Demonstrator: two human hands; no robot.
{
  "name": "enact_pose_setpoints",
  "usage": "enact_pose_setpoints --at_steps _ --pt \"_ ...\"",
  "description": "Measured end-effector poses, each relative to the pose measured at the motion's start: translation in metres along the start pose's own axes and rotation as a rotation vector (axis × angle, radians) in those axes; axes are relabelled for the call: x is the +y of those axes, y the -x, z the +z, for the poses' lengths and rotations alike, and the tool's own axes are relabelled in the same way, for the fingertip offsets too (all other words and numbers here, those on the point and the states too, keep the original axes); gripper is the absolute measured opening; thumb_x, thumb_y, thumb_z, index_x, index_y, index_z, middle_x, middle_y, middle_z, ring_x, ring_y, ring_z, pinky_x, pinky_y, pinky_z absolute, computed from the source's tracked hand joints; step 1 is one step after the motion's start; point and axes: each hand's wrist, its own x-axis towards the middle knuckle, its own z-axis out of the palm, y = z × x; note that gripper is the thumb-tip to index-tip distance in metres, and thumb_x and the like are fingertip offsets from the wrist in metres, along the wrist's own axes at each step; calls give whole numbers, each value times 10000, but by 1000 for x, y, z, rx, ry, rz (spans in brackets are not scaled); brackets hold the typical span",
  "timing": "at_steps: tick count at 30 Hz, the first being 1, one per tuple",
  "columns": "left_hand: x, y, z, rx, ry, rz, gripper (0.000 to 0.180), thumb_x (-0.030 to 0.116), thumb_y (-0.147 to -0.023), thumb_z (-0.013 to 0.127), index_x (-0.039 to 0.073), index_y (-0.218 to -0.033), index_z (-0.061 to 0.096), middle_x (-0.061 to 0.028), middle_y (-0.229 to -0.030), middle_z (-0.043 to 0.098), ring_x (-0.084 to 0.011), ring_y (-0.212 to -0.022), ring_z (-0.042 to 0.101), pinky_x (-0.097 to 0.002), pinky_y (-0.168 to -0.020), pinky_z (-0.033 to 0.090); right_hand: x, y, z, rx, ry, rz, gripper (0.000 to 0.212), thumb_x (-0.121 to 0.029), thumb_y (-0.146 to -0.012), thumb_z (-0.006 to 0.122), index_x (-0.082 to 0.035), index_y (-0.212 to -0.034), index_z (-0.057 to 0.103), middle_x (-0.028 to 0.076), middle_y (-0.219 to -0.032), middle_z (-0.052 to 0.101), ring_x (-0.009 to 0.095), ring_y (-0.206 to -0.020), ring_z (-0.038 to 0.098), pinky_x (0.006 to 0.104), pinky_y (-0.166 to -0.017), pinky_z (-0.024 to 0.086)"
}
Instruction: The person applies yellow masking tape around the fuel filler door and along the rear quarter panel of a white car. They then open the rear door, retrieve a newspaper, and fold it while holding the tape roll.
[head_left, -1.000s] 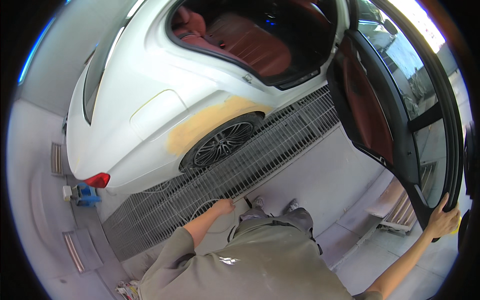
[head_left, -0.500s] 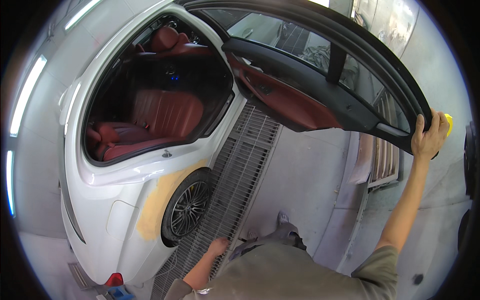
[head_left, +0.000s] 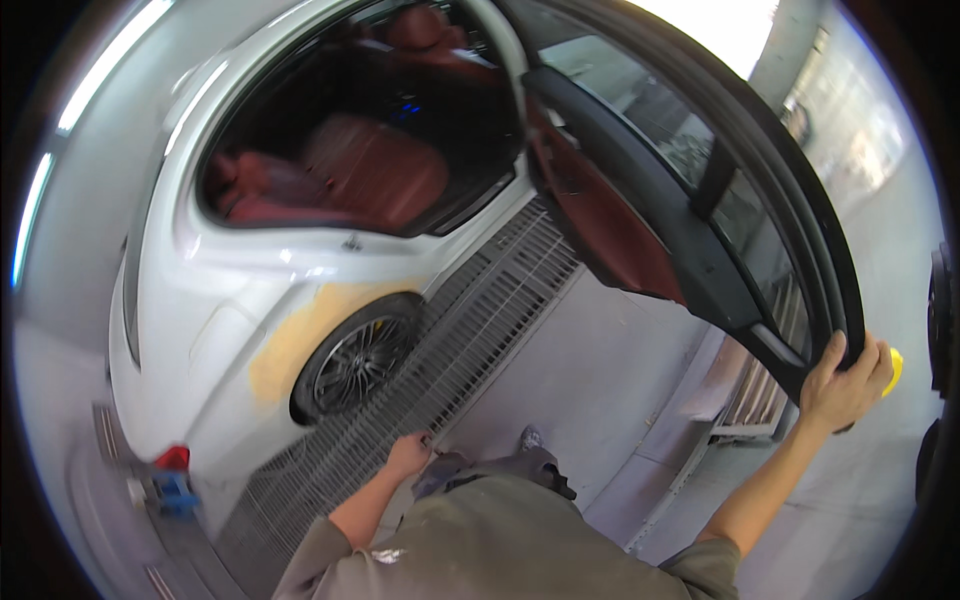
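My right hand (head_left: 840,388) is wrapped round the rear corner of the wide-open car door (head_left: 690,225), thumb on the inner side. Just past those fingers a bright yellow object (head_left: 894,372) sticks out; its kind and whether the hand holds it are hidden. The door has black trim and a dark red panel. My left hand (head_left: 408,455) hangs low beside my body with its fingers curled, and I cannot make out what, if anything, is in it. The white car (head_left: 210,270) stands to the left, a tan patch (head_left: 285,345) around its rear wheel arch.
A metal floor grating (head_left: 490,300) runs beside the car, past the rear wheel (head_left: 360,365). Red seats (head_left: 380,170) show through the door opening. A slatted panel (head_left: 755,395) leans by the right wall. A blue object (head_left: 178,493) sits by the tail lamp (head_left: 173,459).
My view has turned and shifted, so the car sits higher and further left-tilted in it. My right hand stays on the door's edge, now lower in view. My left hand stays curled.
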Motion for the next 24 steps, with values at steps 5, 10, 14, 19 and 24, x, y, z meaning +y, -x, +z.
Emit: enact_pose_setpoints --at_steps 5,10,14,19,24 --pt "-19 4 21 37 243 9 601 151 -866 637 64 -1454 544 -195 -1195 750 -415 -1104 700 -485 -961 552 -7 2 -9 19 22 -77 425 -434 -1021 660 -64 -1222 718 172 -1257 652 379 -1195 604 500 -1010 492" --pt "-68 28 33 8 279 13 599 147 -892 656 31 -1468 536 -192 -1274 728 -382 -1146 700 -447 -979 558 -17 -2 -32 31 56 -81 444 -444 -1033 647 -98 -1305 705 189 -1280 652 372 -1202 606 495 -1022 486" --pt "-134 64 40 31 282 -55 559 150 -898 663 24 -1436 574 -198 -1291 720 -377 -1149 703 -446 -984 558 -28 -2 -63 -33 160 -130 499 -496 -1023 639 -100 -1321 704 217 -1288 657 396 -1233 604 489 -1055 474" --pt "-221 104 68 56 314 -167 559 187 -860 698 48 -1396 619 -180 -1257 734 -384 -1164 693 -467 -980 549 -57 -8 -98 -100 161 -129 511 -508 -1001 657 -90 -1290 715 234 -1307 633 416 -1250 584 509 -1055 465" --pt "-257 136 93 49 298 -222 573 207 -856 707 47 -1399 618 -164 -1234 741 -371 -1118 709 -457 -974 551 -102 -13 -144 -120 92 -94 491 -464 -976 708 -89 -1291 711 221 -1287 617 401 -1224 573 497 -1056 455"
